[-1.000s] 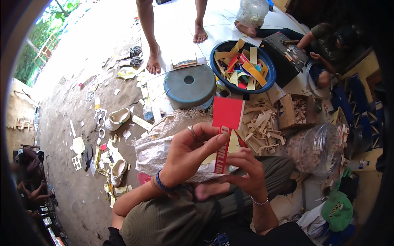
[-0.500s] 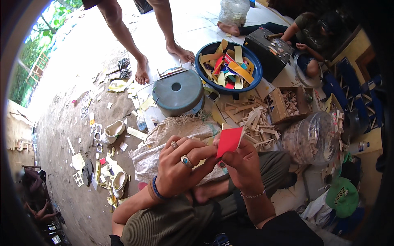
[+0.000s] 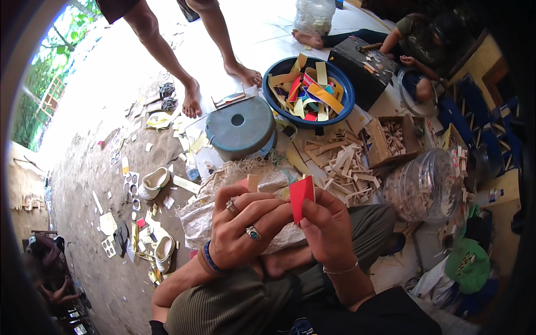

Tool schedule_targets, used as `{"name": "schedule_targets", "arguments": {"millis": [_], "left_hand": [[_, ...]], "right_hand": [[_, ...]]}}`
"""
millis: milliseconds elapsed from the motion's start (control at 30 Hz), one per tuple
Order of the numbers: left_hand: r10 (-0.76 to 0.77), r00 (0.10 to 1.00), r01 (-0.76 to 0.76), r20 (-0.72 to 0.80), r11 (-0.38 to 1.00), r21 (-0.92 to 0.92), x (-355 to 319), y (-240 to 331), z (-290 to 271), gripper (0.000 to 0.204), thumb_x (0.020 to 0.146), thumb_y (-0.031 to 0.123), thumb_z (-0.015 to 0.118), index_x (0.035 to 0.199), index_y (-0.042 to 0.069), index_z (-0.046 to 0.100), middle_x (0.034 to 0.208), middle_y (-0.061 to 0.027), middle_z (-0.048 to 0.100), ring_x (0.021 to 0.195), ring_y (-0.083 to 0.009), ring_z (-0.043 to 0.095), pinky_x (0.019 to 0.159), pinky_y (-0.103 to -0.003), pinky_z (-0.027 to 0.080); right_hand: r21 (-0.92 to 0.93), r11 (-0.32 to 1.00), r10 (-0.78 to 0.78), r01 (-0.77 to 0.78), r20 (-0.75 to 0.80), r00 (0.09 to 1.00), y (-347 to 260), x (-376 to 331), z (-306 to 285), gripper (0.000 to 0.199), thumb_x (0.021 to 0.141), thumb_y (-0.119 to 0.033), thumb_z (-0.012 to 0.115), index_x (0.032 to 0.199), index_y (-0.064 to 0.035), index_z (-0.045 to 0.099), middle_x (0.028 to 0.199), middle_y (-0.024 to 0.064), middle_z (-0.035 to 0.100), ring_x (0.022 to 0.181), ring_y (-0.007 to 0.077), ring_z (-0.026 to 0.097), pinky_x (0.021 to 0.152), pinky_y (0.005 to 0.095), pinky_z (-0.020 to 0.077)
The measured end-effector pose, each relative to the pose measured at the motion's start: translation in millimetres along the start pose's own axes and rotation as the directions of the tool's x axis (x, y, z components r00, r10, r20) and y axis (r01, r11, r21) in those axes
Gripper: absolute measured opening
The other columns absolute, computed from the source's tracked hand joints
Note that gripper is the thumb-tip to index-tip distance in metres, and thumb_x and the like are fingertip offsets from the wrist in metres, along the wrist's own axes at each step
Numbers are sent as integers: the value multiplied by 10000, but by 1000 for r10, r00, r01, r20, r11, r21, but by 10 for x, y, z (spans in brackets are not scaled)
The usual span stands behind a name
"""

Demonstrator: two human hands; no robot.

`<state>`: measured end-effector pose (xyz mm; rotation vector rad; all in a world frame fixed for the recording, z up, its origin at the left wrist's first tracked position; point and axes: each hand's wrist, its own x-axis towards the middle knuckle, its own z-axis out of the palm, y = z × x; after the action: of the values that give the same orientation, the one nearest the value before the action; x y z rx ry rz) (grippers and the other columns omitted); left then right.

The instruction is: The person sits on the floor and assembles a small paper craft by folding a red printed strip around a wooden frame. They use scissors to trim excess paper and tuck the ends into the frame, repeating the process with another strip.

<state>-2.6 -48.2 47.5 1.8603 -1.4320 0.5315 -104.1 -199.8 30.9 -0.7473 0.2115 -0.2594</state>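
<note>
In front of my lap, both hands meet at a small folded red piece of card or sheet (image 3: 302, 199) with a pale edge. My right hand (image 3: 326, 226) pinches it between thumb and fingers, tilted upright. My left hand (image 3: 244, 226), with rings on it, is closed, its fingertips at the left edge of the red piece. Just above the left knuckles a small tan and reddish piece (image 3: 253, 182) sticks up. The fingers hide how it is held. A whitish woven sack (image 3: 196, 215) lies behind my hands.
A blue basin (image 3: 350, 106) of coloured strips stands beyond a grey-green round tub (image 3: 237, 134). Wooden sticks (image 3: 349, 167) are piled right, near a box (image 3: 385, 151) and a clear plastic container (image 3: 421, 187). Someone's bare legs (image 3: 167, 53) stand ahead; another person (image 3: 421, 47) sits far right.
The red piece has turned narrower and more upright in my right hand, slightly lower. My left hand has shifted slightly, and a tan and reddish piece now shows above it.
</note>
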Motion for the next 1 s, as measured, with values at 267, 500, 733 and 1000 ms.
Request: {"name": "schedule_targets", "arguments": {"millis": [267, 500, 733, 1000], "left_hand": [[49, 999, -48, -10, 998, 36, -9, -27, 12, 422, 769, 104, 827, 1169, 143, 697, 1045, 5, 724, 940, -167, 701, 864, -383, 468], [-95, 995, 93, -10, 990, -108, -24, -15, 51, 329, 804, 29, 818, 1095, 117, 692, 979, -10, 712, 839, -179, 691, 810, -348, 481], [-678, 654, 595, 336, 186, -782, -109, 59, 52, 116, 1005, 59, 683, 1097, -10, 669, 1008, -53, 724, 912, -91, 677, 791, -252, 548], [-620, 609, 598, 495, -51, -800, -75, 48, 35, 163, 1016, 88, 678, 1136, -23, 683, 1018, -36, 729, 951, -83, 674, 836, -254, 554]], "right_hand": [[77, 996, -42, 38, 49, 998, 62, 45, 12, 117, 1024, -106, 646, 1068, -11, 698, 1059, 3, 660, 1044, 77, 594, 977, 285, 449], [0, 999, -35, 35, 7, 999, 113, 114, -58, 249, 1068, -241, 606, 1095, -12, 701, 1006, 16, 686, 968, 66, 590, 869, 266, 484], [-238, 953, -211, 186, -84, 974, -56, 235, -191, 336, 1075, -286, 590, 1212, 13, 656, 1162, 74, 675, 997, 95, 594, 885, 304, 501], [-788, 87, -445, 610, 517, 731, -333, 260, -210, 326, 878, -115, 786, 1194, -115, 703, 1197, 74, 689, 1079, 233, 654, 943, 372, 439]]}}
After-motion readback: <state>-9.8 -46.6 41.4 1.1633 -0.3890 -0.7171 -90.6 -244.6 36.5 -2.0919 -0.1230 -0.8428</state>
